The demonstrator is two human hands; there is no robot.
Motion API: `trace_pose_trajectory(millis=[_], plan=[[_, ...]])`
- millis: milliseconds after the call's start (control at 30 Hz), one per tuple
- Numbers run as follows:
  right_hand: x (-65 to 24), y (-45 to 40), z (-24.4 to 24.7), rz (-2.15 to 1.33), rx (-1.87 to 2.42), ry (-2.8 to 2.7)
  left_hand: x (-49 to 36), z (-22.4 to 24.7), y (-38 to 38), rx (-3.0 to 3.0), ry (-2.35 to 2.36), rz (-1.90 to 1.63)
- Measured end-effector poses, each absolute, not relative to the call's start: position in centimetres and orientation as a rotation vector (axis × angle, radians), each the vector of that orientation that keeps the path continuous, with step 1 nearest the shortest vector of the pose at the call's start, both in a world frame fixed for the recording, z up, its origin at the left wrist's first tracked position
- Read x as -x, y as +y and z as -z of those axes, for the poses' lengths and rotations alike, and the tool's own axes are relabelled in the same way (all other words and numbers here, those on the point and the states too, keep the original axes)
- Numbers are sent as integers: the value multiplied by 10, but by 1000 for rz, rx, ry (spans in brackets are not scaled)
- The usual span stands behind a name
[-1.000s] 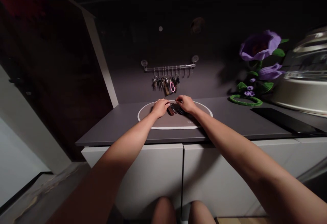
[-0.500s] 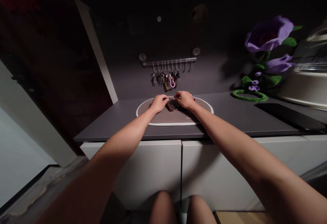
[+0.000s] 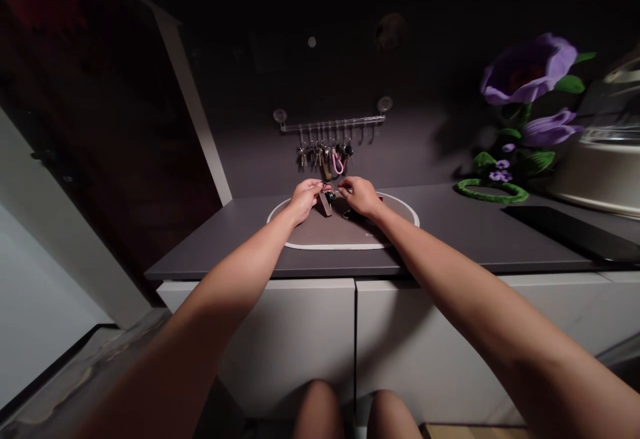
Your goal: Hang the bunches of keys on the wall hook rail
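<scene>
My left hand [image 3: 304, 200] pinches a bunch of keys at its ring, just above the oval mat [image 3: 320, 234]. A brown strap-like fob [image 3: 325, 203] hangs from the bunch, with dark parts beside it. Close by on the right, my right hand [image 3: 362, 196] is closed in a pinch near the ring. What lies between its fingertips is too small to make out. Below the right hand, a dark item with a metal ring [image 3: 346, 214] lies on the mat, partly hidden by the hand.
Behind the hands, a clear hook rail [image 3: 333, 123] on the wall carries several key bunches [image 3: 325, 155]. To the right stand a purple flower decoration [image 3: 530, 72], a black flat panel [image 3: 575, 232] and a white domed appliance [image 3: 607, 172]. White cabinets [image 3: 290, 332] are below the counter [image 3: 450, 239].
My left hand has lifted the bunch slightly and moved a little left, so the brown fob now hangs. My right hand stays close to its former place, fingertips pinched.
</scene>
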State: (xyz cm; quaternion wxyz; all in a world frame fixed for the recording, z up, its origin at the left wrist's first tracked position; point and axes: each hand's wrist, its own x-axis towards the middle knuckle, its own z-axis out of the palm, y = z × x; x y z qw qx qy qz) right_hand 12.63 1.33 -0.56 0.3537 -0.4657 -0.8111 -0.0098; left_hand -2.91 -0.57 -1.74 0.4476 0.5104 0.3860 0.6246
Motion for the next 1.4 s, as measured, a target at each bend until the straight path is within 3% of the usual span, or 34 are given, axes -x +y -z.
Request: trace_pose_trajectory(millis=[633, 1400], plan=[[-122, -1, -1, -178, 899, -2059, 31, 14, -8, -1150, 615, -1542], [-126, 17, 2, -424, 734, -1783, 27, 18, -9, -1428, 915, -1515]])
